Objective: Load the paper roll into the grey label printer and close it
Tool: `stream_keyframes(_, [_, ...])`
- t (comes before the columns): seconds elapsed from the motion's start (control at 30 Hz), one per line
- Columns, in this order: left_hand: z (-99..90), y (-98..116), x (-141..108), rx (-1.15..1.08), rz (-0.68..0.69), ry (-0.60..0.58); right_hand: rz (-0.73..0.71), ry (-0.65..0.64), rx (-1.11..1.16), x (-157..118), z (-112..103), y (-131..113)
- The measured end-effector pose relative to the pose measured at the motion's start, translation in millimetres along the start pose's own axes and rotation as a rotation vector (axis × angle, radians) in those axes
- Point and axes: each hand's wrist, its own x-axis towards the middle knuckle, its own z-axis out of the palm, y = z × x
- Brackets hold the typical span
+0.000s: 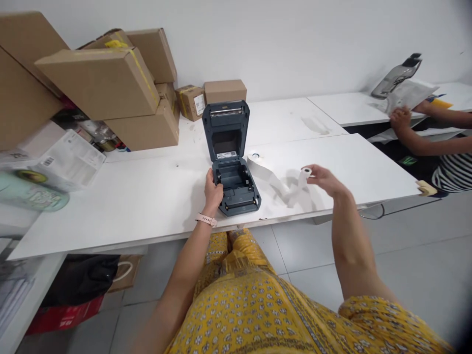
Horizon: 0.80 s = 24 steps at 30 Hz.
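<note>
A dark grey label printer (pixel 236 199) stands on the white table with its lid (pixel 226 123) raised. Its inner bay shows no roll between the holders. My left hand (pixel 214 191) grips the printer's left side, thumb over the rim. To the right, my right hand (pixel 324 179) pinches a small roll of white label paper (pixel 304 178) just above the tabletop. From that roll a loose white paper strip (pixel 282 189) trails leftward over the table toward the printer's right side.
Stacked cardboard boxes (pixel 99 83) fill the back left, with smaller boxes (pixel 225 91) by the wall. A green bottle (pixel 33 191) lies at the left. At the right, another person's hands (pixel 401 118) hold a grey plastic bag (pixel 411 96) near a clear bottle (pixel 393 78). The white table's edge (pixel 177 234) runs before me.
</note>
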Motion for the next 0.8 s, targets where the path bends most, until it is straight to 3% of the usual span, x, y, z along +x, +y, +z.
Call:
stream_keyframes(0.13, [-0.9,1,-1,-0.011,0.011,0.007,0.094,-0.035,0.039,-4,35,32])
stream_keyframes(0.27, [-1.8,5,-3,-0.005,-0.015,0.006,0.04,-0.16,0.116,4,86,30])
stream_keyframes(0.37, [-1.1,7,-3,-0.01,-0.029,0.012,0.017,-0.24,0.102,13,112,26])
stream_keyframes(0.5, [-0.4,7,-4,-0.024,-0.034,0.017,-0.004,-0.297,0.135,23,113,31])
stream_keyframes(0.67, [-0.9,6,-3,-0.014,-0.03,0.011,0.029,-0.11,0.246,63,95,33])
stream_keyframes(0.73, [-0.7,6,-3,-0.017,-0.029,0.014,0.002,-0.19,0.172,86,98,23])
stream_keyframes(0.8, [-0.4,6,-2,-0.023,-0.03,0.021,-0.027,-0.358,0.078,109,108,10])
